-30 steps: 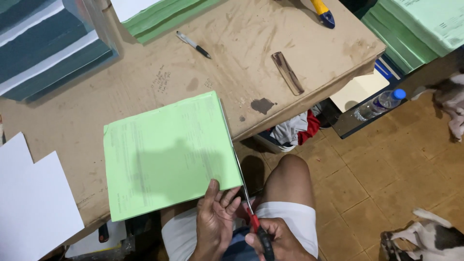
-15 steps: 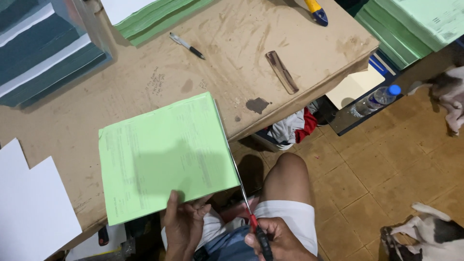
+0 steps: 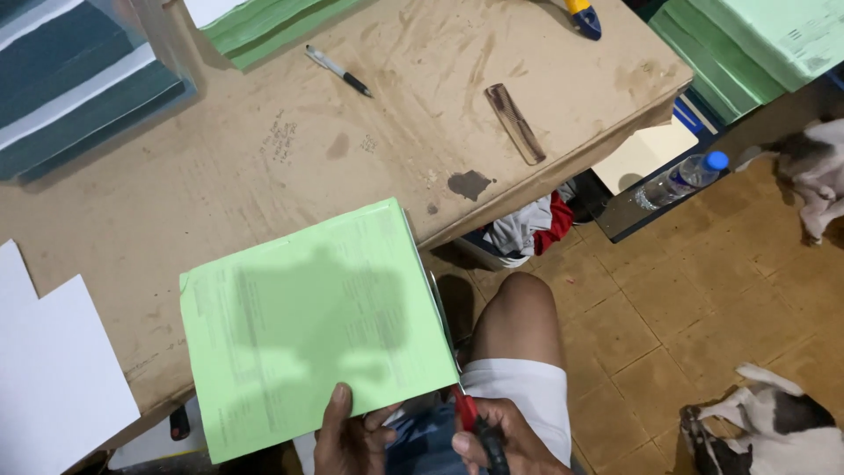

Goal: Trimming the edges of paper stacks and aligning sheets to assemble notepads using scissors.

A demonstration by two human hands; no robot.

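View from above, looking down at a seated person's lap and a brown table.

Nearest, at the bottom edge, the left hand [image 3: 352,435] pinches the near edge of a light green booklet [image 3: 308,325], thumb on top and fingers curled beneath. Just right of it, the right hand [image 3: 497,440] is closed around the red handles of a pair of scissors [image 3: 457,387]. The thin blade runs up along the booklet's right edge, touching it. The booklet lies partly on the table [image 3: 264,167] and overhangs its near edge above the person's bare knee [image 3: 519,308].

Likely risks: the left fingers sit close to the blades and could be nicked if the cut wanders toward them. The overhanging stack may sag or slip, giving a crooked edge. The blades also work just above the bare thigh.

Farther away on the table lie a brown comb [image 3: 515,123] at right, a pen [image 3: 338,70] toward the middle, green paper stacks [image 3: 264,26] at the far edge, and white sheets [image 3: 53,378] at near left. On the tiled floor to the right lie a plastic bottle [image 3: 681,180] and two white and dark animals, one near [image 3: 774,427], one far [image 3: 818,171].
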